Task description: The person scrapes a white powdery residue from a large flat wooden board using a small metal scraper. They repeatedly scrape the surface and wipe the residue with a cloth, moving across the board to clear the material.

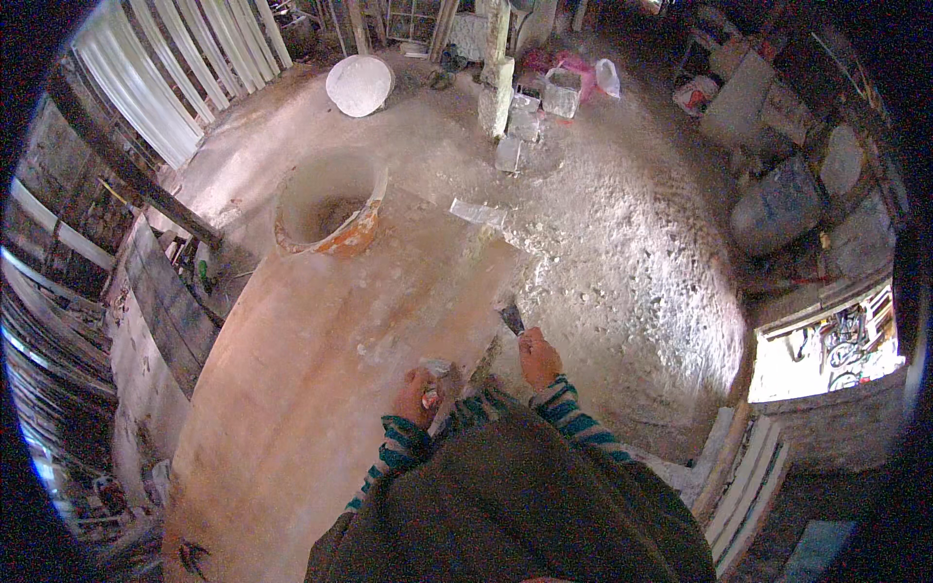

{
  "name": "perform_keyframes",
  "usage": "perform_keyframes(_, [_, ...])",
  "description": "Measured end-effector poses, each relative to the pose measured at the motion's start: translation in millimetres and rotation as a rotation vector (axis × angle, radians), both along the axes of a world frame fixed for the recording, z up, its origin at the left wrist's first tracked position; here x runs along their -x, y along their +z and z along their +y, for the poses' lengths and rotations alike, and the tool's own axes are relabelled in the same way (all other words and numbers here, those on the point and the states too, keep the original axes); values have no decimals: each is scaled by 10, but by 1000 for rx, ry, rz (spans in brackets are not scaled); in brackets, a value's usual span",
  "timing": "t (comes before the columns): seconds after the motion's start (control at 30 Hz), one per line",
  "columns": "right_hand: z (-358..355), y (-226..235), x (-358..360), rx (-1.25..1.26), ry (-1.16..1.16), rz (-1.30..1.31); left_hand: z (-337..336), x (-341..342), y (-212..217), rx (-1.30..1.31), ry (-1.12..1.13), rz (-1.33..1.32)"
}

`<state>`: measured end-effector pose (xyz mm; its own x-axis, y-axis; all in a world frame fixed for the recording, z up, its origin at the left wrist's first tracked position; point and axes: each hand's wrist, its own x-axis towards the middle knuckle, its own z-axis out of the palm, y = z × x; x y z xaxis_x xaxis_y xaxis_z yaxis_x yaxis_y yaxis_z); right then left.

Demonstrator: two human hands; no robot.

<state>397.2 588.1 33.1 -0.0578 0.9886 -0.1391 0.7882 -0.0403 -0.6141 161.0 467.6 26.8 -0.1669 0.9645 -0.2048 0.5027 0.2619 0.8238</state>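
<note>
My right hand [537,360] is closed round the handle of a small scraper [511,318]. Its dark flat blade points forward and left, close to the right edge of a large reddish-brown board [321,340]. Lower and to the left, my left hand [416,396] is closed over the board near the same edge. A pale, crumpled-looking thing [436,368] shows at its fingers, too small and blurred to name. Both forearms wear striped sleeves. Toward the board's far end stands a wide round tub [355,233], orange on its outside and coated with grey dust.
A white round container [360,85] stands on the floor at the back. Beyond the board's far right lie several pale blocks [508,154] beside a post [498,87]. Rough, lumpy pale ground [632,282] spreads to the right. Corrugated sheets [175,78] lean at the far left.
</note>
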Motion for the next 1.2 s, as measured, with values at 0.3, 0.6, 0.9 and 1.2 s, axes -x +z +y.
perform_keyframes(0.3, [352, -235, 108, -61, 45, 54, 35, -101, 187, -217, -18, 232])
perform_keyframes(0.6, [34, 258, -252, 147, 28, -1, 41, -161, 404, -212, 97, 134])
perform_keyframes(0.9, [82, -51, -301, 9, 54, -1, 38, -85, 95, -154, 81, 121])
perform_keyframes(1.2, [119, 200, -78, 160, 113, -104, 82, -134, 313, -194, 111, 169])
